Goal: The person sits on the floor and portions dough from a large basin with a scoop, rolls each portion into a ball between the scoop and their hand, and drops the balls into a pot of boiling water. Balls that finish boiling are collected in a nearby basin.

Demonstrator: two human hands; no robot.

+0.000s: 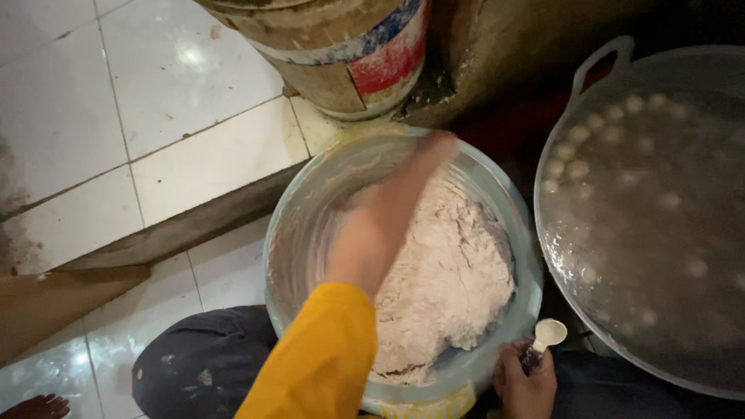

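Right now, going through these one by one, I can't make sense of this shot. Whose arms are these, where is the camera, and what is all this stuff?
The one picture comes from a camera on a person's head, looking down at their own bare hands. The left hand, blurred and in a yellow sleeve, reaches over the pale dough in a round basin on the tiled floor. The right hand holds a small white spoon at the basin's rim. On the right, a big pot holds liquid with pale balls floating in it. A worn bucket stands behind.
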